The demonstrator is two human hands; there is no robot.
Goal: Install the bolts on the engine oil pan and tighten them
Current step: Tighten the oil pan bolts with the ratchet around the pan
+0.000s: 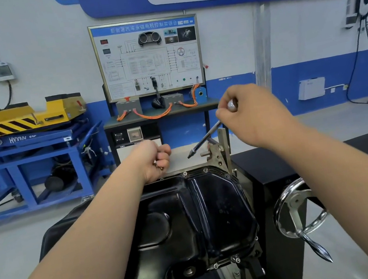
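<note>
The black engine oil pan (192,223) lies upside down on the stand, filling the lower middle of the head view. Bolts (185,173) sit in its far flange and more bolts (235,260) in its near right flange. My left hand (156,159) hovers over the far left rim, fingers curled round small metal bolts that peek out below the fist. My right hand (251,113) is raised above the far right corner and grips a long thin metal driver (205,139), whose dark tip points down-left, above the pan and clear of it.
A chrome handwheel (297,210) with a crank handle sticks out at the right of the black engine stand (269,173). A metal bracket (219,155) rises at the pan's far right corner. Behind are a training board on a table (147,57) and a blue-yellow lift cart (18,133).
</note>
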